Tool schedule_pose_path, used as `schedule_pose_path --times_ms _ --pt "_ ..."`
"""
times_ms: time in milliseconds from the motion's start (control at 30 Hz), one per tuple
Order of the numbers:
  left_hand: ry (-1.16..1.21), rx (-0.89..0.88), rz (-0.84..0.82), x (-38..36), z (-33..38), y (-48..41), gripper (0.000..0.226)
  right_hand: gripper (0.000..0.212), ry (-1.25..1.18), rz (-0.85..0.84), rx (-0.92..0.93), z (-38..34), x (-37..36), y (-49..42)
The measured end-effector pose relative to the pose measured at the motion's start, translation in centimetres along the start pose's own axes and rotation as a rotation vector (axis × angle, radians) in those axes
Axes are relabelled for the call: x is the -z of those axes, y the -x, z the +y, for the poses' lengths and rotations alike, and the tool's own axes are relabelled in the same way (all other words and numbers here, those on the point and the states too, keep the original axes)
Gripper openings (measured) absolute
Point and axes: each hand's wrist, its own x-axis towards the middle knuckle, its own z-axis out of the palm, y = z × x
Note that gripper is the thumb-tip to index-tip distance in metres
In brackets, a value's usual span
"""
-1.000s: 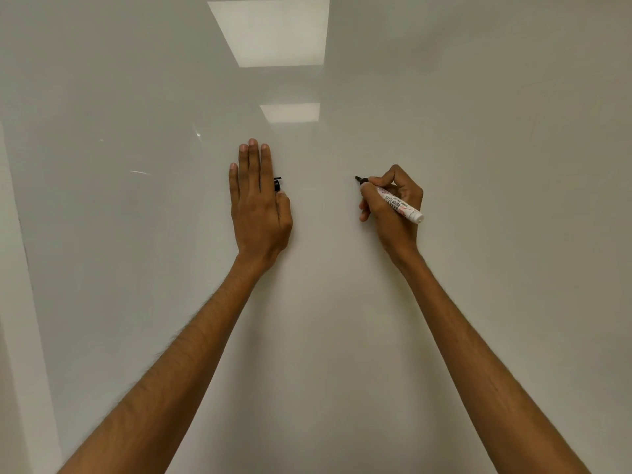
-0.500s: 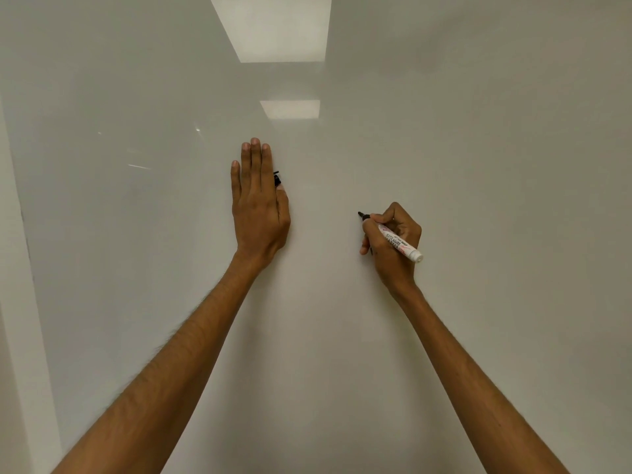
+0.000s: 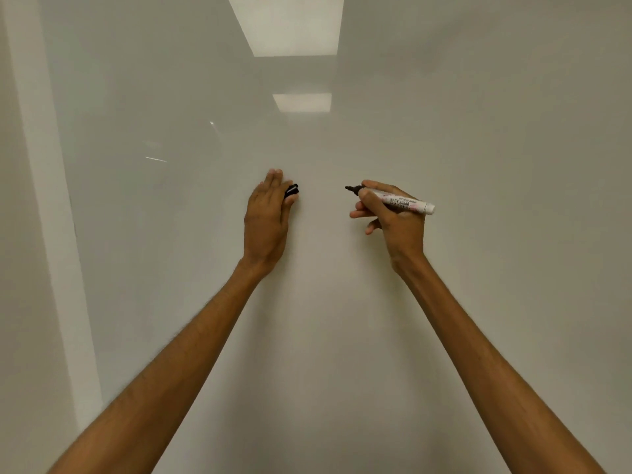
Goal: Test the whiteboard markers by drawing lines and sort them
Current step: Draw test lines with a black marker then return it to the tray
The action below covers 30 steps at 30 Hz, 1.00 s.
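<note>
A glossy whiteboard (image 3: 496, 285) fills the view, and I see no drawn line on it. My right hand (image 3: 396, 224) grips an uncapped white marker (image 3: 407, 202) with a printed label. Its black tip points left, near the board at mid-height; contact with the surface cannot be told. My left hand (image 3: 265, 220) is turned edge-on against the board, fingers up. It pinches the marker's black cap (image 3: 291, 191) between thumb and fingers. The two hands are about a hand's width apart.
The board's pale left border (image 3: 51, 234) runs down the left side of the view. Two ceiling lights (image 3: 290, 25) are mirrored in the upper board. Nothing else stands near the hands.
My right hand drew the marker down the board and has now come back up, tip level with my left hand. My left hand turned from flat on the board to edge-on, still holding the cap.
</note>
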Motion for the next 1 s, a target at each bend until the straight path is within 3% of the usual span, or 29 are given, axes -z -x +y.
schedule_pose_path --times_ms 167,400,833,1000 --pt "0.361 0.169 -0.153 2.9 2.4 4.7 0.026 0.017 -0.047 -0.037 -0.124 0.0 -1.1 1.9" --pt "0.471 0.278 -0.263 4.9 3.9 9.2 0.026 0.017 -0.004 -0.107 -0.286 3.2 -1.5 6.2" --pt "0.327 0.227 -0.507 7.5 3.2 14.9 0.030 0.018 -0.008 -0.189 -0.504 7.3 -1.8 11.8" --pt "0.178 0.216 -0.484 8.7 2.3 18.1 0.026 0.017 -0.030 -0.210 -0.612 9.1 -3.5 14.4"
